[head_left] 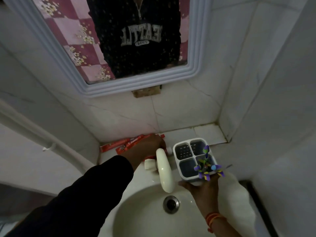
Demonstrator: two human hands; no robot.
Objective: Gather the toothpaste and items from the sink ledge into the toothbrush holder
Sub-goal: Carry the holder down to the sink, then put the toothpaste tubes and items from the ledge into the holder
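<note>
Head view: your left hand (pixel 147 147) reaches over the sink ledge (pixel 201 132) at the back wall, resting on the red toothpaste tube (pixel 135 142) that lies flat there. The fingers curl down over the tube's cap end, but can't tell if they've actually closed on it. A second red tube or box (pixel 111 147) lies just behind, against the wall.

Your right hand (pixel 201 190) holds the white toothbrush holder (pixel 177 149) from below, fingers wrapped on its near base, holder lifted above the basin's (pixel 136 211) right rim. The holder has four compartments; the near-right one has purple-and-green toothbrushes (pixel 206 166) sticking out, the other three look empty.

The cream faucet (pixel 165 170) sits between your two hands, spout pointing over the drain (pixel 171 204). Orange thread band on your right wrist. Mirror (pixel 51 48) above shows your dark sweatshirt.
</note>
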